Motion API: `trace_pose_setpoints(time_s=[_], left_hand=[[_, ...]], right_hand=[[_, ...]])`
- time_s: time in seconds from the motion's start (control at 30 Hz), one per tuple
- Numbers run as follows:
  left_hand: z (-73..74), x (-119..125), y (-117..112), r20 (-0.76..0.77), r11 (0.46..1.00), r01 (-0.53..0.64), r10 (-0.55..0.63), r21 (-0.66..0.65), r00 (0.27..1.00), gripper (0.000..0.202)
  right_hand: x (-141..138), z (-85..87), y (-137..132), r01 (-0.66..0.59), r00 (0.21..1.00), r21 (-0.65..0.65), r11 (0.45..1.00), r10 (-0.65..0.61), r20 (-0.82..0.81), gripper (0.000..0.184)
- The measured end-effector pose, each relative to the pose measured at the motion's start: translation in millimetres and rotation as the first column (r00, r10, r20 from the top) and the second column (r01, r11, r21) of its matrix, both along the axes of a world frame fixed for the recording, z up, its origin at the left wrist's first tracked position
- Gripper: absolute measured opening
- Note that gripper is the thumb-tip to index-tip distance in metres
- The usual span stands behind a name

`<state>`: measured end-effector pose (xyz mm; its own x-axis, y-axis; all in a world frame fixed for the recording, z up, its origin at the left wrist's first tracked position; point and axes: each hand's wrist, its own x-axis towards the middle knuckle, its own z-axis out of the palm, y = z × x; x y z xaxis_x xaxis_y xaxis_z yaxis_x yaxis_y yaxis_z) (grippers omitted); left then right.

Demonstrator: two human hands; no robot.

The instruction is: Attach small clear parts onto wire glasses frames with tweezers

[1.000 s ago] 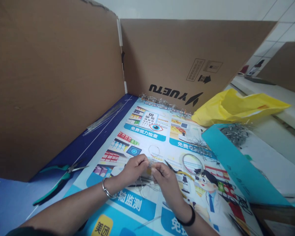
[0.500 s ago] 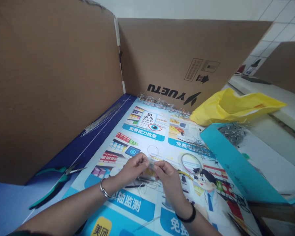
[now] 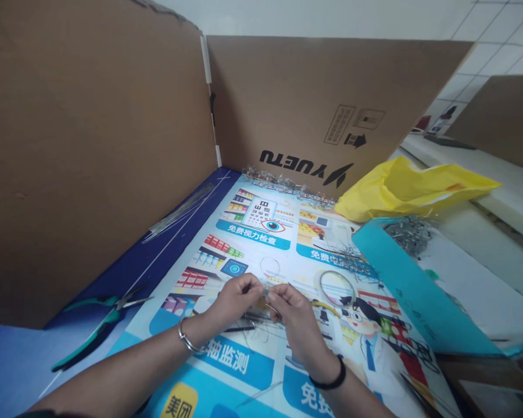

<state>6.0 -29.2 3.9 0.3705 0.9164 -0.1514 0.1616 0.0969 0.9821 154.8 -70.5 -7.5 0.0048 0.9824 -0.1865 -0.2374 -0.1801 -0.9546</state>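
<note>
Head camera view, looking down at two bare hands that meet over a colourful printed poster (image 3: 253, 232) spread on a blue surface (image 3: 13, 360). The left hand (image 3: 237, 296), with a metal bangle (image 3: 183, 338) on its wrist, and the right hand (image 3: 293, 307), with a black wristband (image 3: 331, 380), face each other. Each grip is closed, thumb against fingertips, pinching one end of a tiny wire piece (image 3: 265, 289) held just above the poster, between the two hands. It is too small to make out in detail. It looks very light, thin and springy, likely easy to bend out of shape or let slip, so a fingertip pinch close to each end seems the surest hold, with gentle pressure. A loose wire ring (image 3: 271, 266) lies on the poster just beyond the hands. Teal-handled pliers (image 3: 98, 328) rest well to the left, and a bundle of straight wires (image 3: 178, 212) lies along the foot of the cardboard wall (image 3: 91, 145) that screens the left and back. To the right are a yellow plastic bag (image 3: 409, 186) and a turquoise board (image 3: 401, 278) carrying a heap of small metal bits (image 3: 407, 231).
</note>
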Motion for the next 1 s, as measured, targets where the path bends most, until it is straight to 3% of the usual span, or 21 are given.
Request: trace_pose_setpoints(time_s=[0.17,0.3,0.57,1.0], left_hand=[[5.1,-1.1,1.1,-0.049,0.997,0.049,-0.045,0.062,0.998,0.018],[3.9,-1.1,-0.2,-0.117,0.984,0.083,-0.064,0.16,0.991,0.012],[-1.5,-3.1,-1.3,-0.26,0.903,0.153,-0.048,0.402,0.964,0.013],[4.4,-5.8,-2.9,-0.371,0.874,0.223,-0.053,0.431,0.927,0.016]], right_hand=[[0.5,-1.2,-0.1,-0.027,0.987,0.027,0.999,0.022,0.161,0.021],[-0.7,-1.7,-0.4,-0.004,0.986,0.025,1.0,0.0,0.168,0.021],[2.8,-3.2,0.0,-0.018,0.942,0.062,0.998,-0.003,0.336,0.016],[4.8,1.6,0.4,-0.079,0.868,0.108,0.991,0.015,0.497,0.012]])
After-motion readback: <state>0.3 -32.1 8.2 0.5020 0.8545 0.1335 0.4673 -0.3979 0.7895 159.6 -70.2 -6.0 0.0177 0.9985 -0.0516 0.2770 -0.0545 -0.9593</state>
